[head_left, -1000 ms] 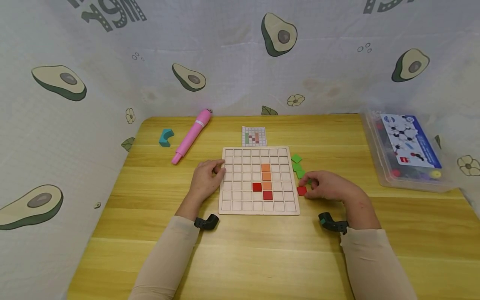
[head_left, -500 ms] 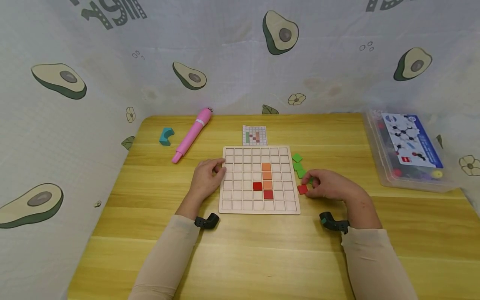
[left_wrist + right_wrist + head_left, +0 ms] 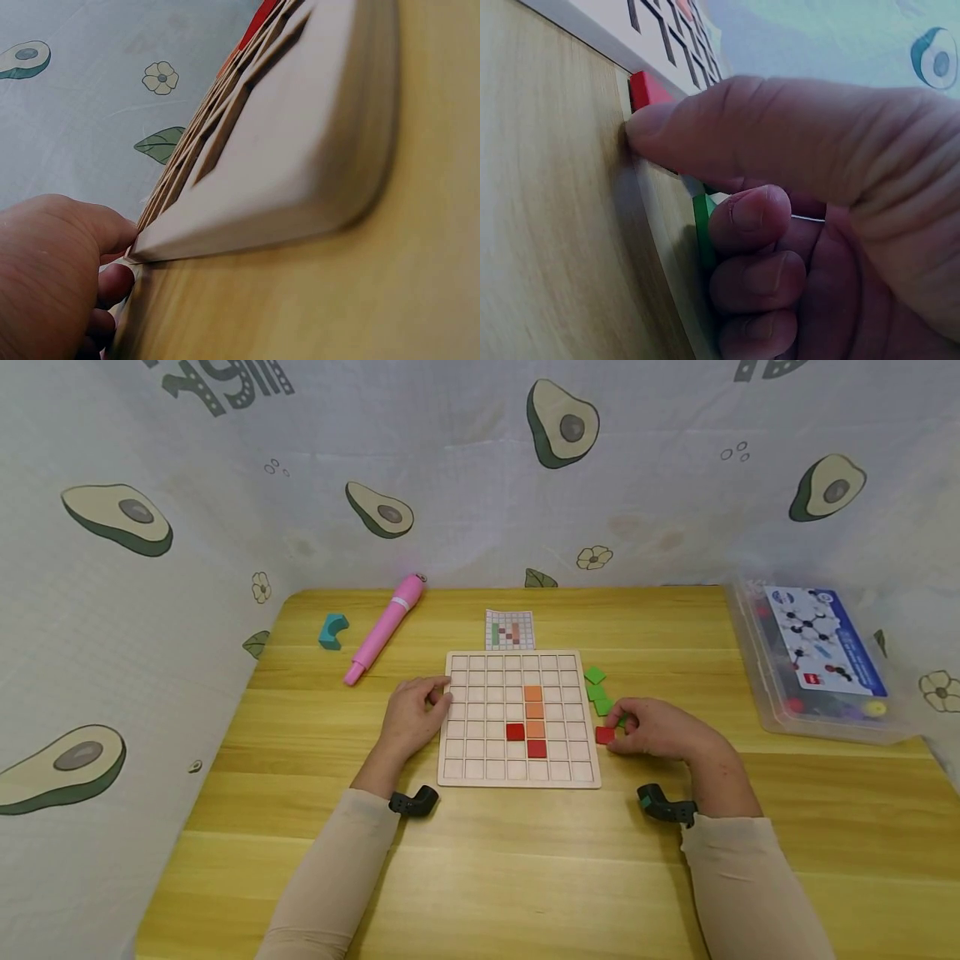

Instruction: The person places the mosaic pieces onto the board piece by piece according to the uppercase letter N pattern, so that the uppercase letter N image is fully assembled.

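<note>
table (image 3: 540, 868): balls (image 3: 872, 708) inside clear box (image 3: 832, 732); left hand (image 3: 411, 714) loose against tiled board (image 3: 476, 749); right hand (image 3: 656, 728) pinching red tile (image 3: 604, 736).

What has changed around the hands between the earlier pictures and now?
The loose red square tile pinched by the right hand has slid slightly forward, alongside the pale wooden grid board. No tile was visibly let go. The left hand stays at the board's left edge; the orange square tiles on the board stay put.

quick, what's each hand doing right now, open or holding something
Left hand: touching the grid board's left edge; whether it grips cannot be told.
Right hand: closed, pinching a red square tile.
</note>
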